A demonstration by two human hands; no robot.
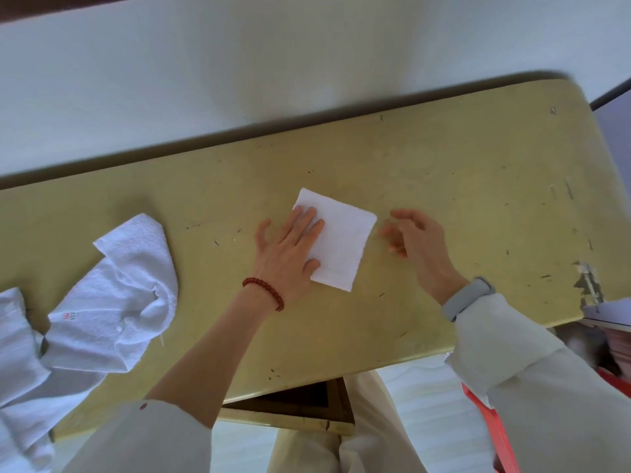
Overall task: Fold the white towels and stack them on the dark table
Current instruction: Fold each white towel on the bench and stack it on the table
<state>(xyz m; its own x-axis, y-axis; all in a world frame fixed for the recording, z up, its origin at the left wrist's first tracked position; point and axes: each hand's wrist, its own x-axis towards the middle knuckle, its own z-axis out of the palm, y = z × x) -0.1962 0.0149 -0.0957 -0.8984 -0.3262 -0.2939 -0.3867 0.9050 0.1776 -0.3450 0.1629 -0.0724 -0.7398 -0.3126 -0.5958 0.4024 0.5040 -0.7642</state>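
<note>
Towel (341, 238), folded small, on worktop (478, 186). Left hand (290, 247) lies flat on towel's left half; right hand (415, 238) just right of towel, loosely curled, empty.

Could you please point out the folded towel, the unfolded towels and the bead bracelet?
folded towel (341, 244), head view, its bare middle.
unfolded towels (126, 288), head view, crumpled top towel.
bead bracelet (264, 292), head view, beads on wrist.

A pale wall (239, 63) is filling the view toward twelve o'clock; whitish flooring (423, 435) is showing at six o'clock.
</note>
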